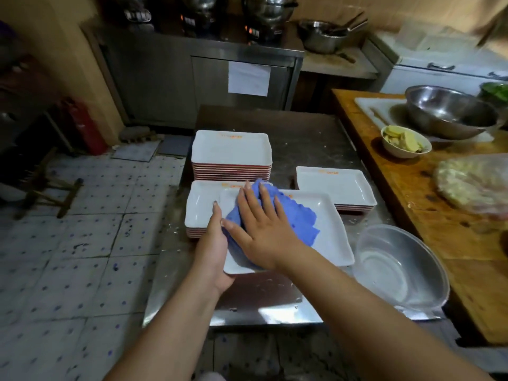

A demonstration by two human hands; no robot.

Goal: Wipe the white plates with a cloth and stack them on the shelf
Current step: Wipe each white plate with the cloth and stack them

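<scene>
The left hand (213, 251) grips the left edge of a white plate (327, 232), holding it above the steel table (310, 138). The right hand (261, 229), fingers straight and spread, presses a blue cloth (297, 215) flat onto this plate. Behind the plate stands a tall plate stack (231, 152); to its right, a short stack (335, 185) and a clear bowl (401, 268).

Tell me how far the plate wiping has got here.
Mid-job. In hand: the left hand grips a plate by its edge while the right hand presses a blue cloth flat on it. Three stacks stand on the table: tall, near-left, right. Which are wiped cannot be told. No shelf stacking shows.
</scene>
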